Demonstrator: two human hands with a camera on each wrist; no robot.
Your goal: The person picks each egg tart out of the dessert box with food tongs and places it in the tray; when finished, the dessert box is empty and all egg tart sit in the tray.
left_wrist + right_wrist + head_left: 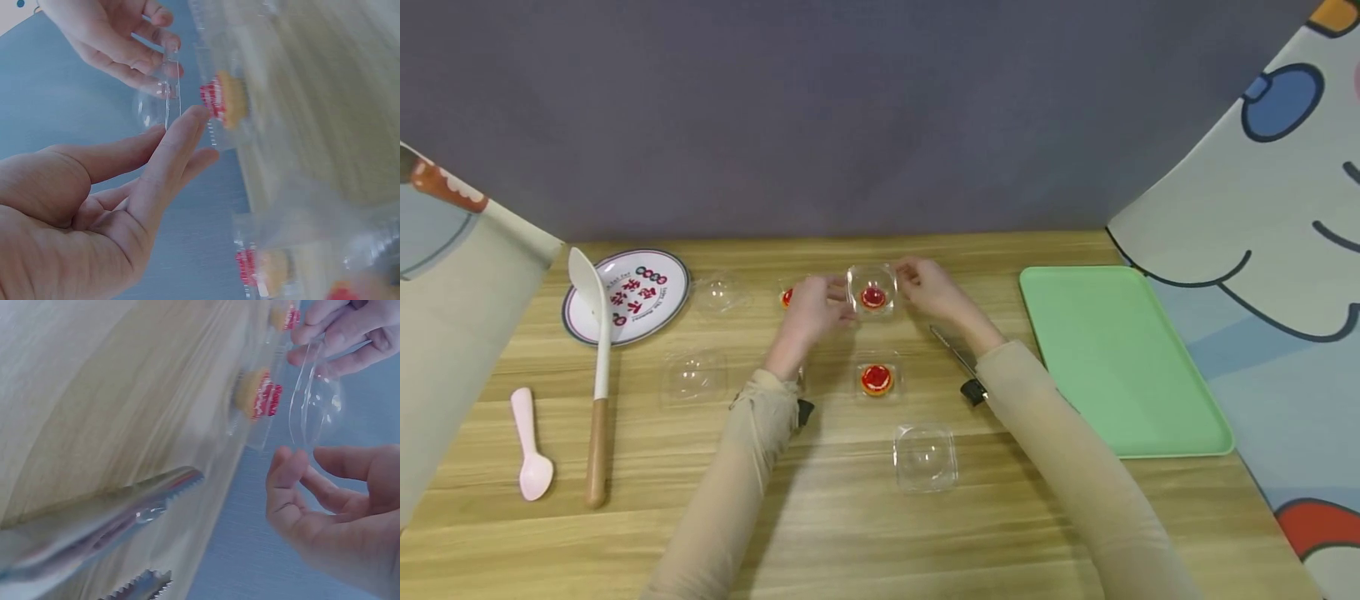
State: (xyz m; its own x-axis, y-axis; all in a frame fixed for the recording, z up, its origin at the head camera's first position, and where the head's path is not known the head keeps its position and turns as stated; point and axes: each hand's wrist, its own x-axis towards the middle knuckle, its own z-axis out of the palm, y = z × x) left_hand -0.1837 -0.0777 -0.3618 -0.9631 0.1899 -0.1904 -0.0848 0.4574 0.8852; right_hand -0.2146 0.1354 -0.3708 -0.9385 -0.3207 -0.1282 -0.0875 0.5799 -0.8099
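Note:
Above a small red-topped tart (873,298) in a clear tray, both hands hold a clear domed lid (322,409) by opposite edges. My left hand (818,308) pinches the lid's left edge between thumb and fingers. The right hand (928,287) pinches the right edge the same way. In the left wrist view the lid stands a little apart from the tart (225,100). A second tart (787,297) shows partly behind the left hand. Nearer me lies another tart (877,380) in its clear tray.
Metal tongs (951,346) lie by the right forearm, serrated ends forward. Loose clear lids (925,458) sit nearer me and at left. At left are a patterned plate (655,304), a long-handled white ladle (603,350) and a pink spoon (533,454). A green tray (1120,358) is at right.

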